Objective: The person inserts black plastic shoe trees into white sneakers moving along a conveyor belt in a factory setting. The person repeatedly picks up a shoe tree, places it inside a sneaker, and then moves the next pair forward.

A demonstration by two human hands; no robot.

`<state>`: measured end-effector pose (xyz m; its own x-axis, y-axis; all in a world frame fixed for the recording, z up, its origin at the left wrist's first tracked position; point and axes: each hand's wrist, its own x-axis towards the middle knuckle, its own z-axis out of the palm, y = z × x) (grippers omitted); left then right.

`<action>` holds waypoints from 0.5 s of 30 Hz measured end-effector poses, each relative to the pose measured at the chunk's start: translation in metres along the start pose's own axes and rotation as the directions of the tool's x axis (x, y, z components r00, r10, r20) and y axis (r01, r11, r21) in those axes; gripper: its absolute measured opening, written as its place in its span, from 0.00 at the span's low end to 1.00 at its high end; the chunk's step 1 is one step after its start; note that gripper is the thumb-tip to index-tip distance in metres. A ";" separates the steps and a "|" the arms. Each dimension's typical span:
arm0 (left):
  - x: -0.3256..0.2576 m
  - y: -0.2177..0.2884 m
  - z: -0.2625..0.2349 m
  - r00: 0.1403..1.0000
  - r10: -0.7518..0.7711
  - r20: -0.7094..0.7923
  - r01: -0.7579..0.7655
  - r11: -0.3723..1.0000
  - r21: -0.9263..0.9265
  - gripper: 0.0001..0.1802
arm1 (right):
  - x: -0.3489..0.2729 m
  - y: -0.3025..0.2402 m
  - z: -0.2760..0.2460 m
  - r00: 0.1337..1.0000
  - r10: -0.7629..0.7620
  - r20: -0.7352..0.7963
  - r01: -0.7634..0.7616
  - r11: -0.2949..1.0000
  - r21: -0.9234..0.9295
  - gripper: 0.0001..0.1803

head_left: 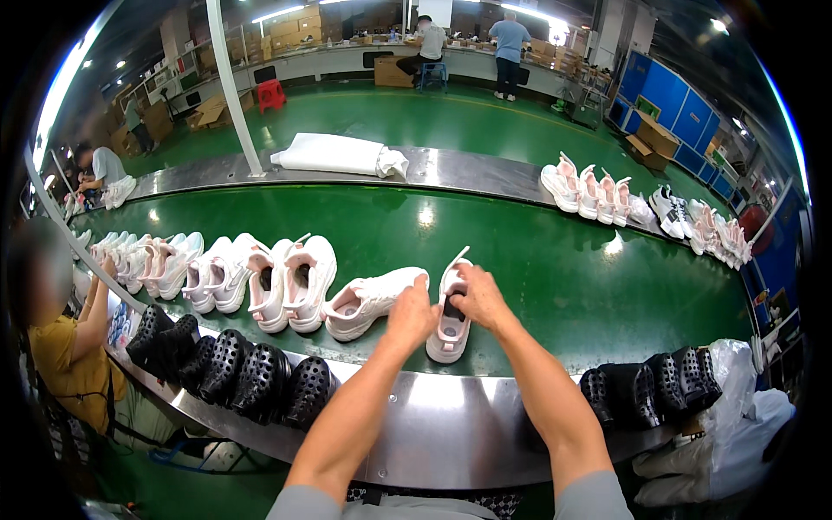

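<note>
On the green belt in front of me, a white sneaker [368, 302] with pale pink lining lies turned, its toe to the right. My left hand [413, 312] is closed over its toe end, and the hand itself hides part of the grip. Just to the right stands a matching sneaker [446, 342], its heel toward me and a dark insert inside. My right hand [483, 299] grips the right side of its opening near the tongue, thumb at the inside and fingers by the laces.
Several white sneakers [310, 282] line the belt [555, 269] leftward. Black perforated clogs [256, 381] stand along the metal edge [433, 425] on both sides. A white wrapped roll [329, 156] and more sneakers [568, 186] rest on the far ledge. A co-worker [74, 347] in yellow sits left.
</note>
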<state>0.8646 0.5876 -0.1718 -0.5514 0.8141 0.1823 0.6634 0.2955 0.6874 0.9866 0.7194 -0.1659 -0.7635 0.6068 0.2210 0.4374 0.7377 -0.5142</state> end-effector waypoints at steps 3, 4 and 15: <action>0.005 -0.015 0.015 0.991 -0.126 -0.049 0.114 0.974 -0.194 0.25 | -0.005 0.003 0.009 0.980 -0.195 0.038 0.195 0.980 -0.022 0.15; 0.005 -0.019 0.016 0.979 -0.190 -0.069 0.167 0.952 -0.255 0.23 | -0.009 0.005 0.006 0.964 -0.264 0.025 0.265 0.963 -0.046 0.14; -0.008 0.029 0.006 0.829 0.496 -0.258 -0.507 0.862 0.028 0.23 | -0.048 -0.027 0.013 0.936 0.186 -0.300 -0.182 0.982 0.040 0.25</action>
<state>0.8910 0.5920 -0.1576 -0.2587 0.6927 0.6733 0.8653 -0.1437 0.4803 1.0052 0.6666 -0.1732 -0.4907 0.7936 0.3597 0.5498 0.6022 -0.5788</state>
